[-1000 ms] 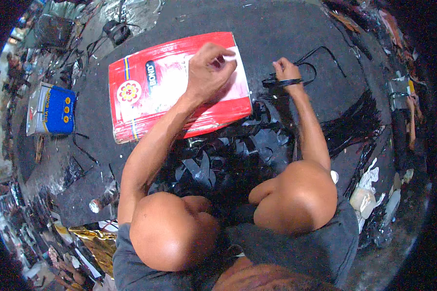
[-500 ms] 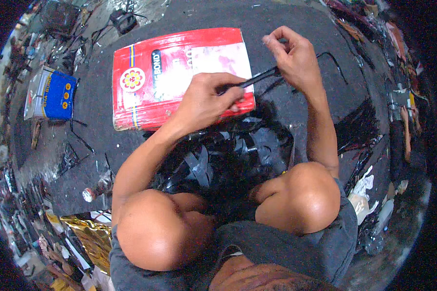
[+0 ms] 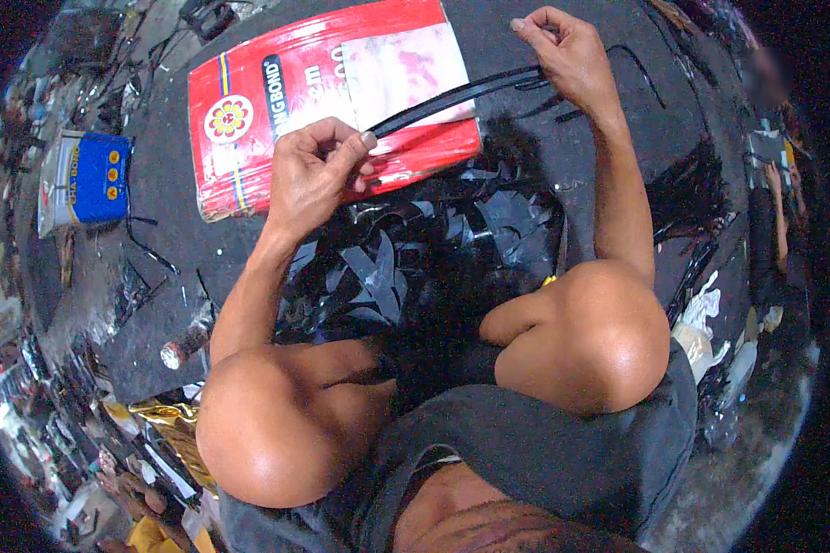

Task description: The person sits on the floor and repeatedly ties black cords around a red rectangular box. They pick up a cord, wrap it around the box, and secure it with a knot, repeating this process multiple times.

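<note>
Plainly, our left hand (image 3: 312,170) pinches the black strips (image 3: 461,93), which stretch to our right hand (image 3: 576,57), whose hold we cannot tell. Both forearms (image 3: 623,194) reach forward.

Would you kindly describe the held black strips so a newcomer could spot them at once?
Find the big red panel near the top. From the left hand, the black strips cross over its right part to the right hand. Only they span the hands; loose dark scraps lie below the panel.
</note>
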The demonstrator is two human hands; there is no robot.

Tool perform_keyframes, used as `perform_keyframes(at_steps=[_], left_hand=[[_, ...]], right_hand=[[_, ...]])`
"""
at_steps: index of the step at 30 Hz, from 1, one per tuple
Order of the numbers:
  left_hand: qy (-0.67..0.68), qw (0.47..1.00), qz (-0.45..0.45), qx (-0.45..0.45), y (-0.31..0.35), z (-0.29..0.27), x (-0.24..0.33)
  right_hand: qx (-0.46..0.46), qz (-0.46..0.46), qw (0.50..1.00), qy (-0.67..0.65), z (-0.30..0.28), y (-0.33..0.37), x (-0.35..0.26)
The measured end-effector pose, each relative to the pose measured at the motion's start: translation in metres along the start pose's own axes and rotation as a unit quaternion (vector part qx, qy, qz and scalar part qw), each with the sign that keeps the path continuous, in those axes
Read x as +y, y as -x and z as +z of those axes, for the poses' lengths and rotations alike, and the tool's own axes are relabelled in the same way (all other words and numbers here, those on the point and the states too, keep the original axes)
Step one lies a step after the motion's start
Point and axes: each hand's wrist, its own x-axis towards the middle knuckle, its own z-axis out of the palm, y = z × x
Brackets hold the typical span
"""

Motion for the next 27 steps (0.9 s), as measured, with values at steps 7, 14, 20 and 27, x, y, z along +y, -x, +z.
perform_keyframes(at_steps=[7, 14, 20, 27], left_hand=[[-0.013, 0.998, 0.065, -0.012, 0.001, 0.029, 0.015], [-0.113, 0.981, 0.155, 0.042, 0.011, 0.036, 0.0], [-0.178, 0.959, 0.198, -0.099, 0.024, 0.065, -0.007], [-0.289, 0.902, 0.28, -0.157, 0.026, 0.075, -0.037]], right_hand=[[0.209, -0.105, 0.95, 0.205, -0.044, -0.012, 0.015], [-0.121, -0.122, 0.963, 0.206, -0.009, 0.071, 0.041], [-0.212, -0.117, 0.97, 0.025, 0.068, 0.148, 0.06], [-0.505, -0.044, 0.861, -0.039, 0.063, 0.147, 0.046]])
